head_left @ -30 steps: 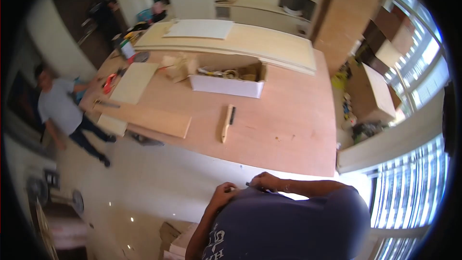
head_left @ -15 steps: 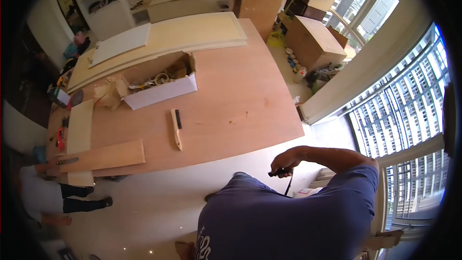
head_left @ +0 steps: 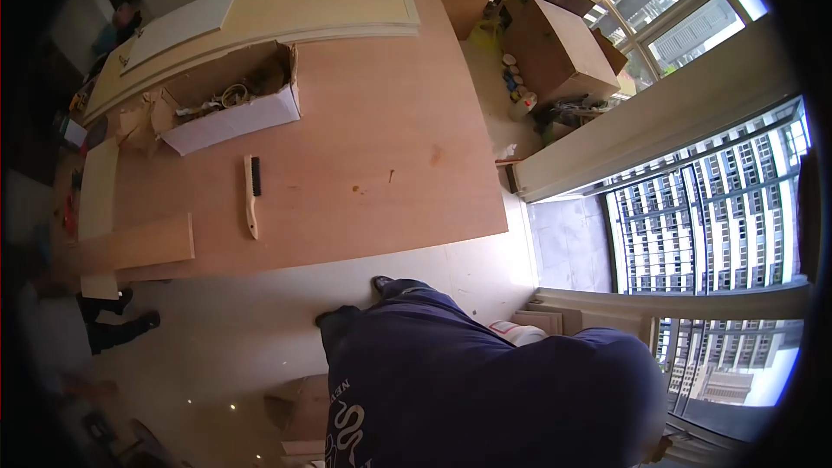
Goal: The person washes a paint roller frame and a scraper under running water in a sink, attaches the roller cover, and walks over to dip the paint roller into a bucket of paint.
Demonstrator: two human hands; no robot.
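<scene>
Neither of my hands shows now; my dark blue shirt (head_left: 485, 390) fills the lower middle of the view, with the right sleeve blurred. On the reddish plywood tabletop (head_left: 364, 121) in front of me lies a wire brush (head_left: 252, 199) with a pale wooden handle and dark bristles. Behind it stands a long, open cardboard box (head_left: 234, 120) with a white side, holding tangled odds and ends, among them a ring-shaped roll.
Pale panels (head_left: 321, 4) lie stacked at the table's back. Boards (head_left: 139, 244) cross at its left end, near another person (head_left: 56, 329). A wooden cabinet (head_left: 563, 48) and several cans (head_left: 511, 78) stand beyond the right edge. Windows (head_left: 676, 243) line the right side.
My right hand, which held a small black object with a strap hanging from it, has left the view. The camera has turned, so the table and brush appear further left and higher.
</scene>
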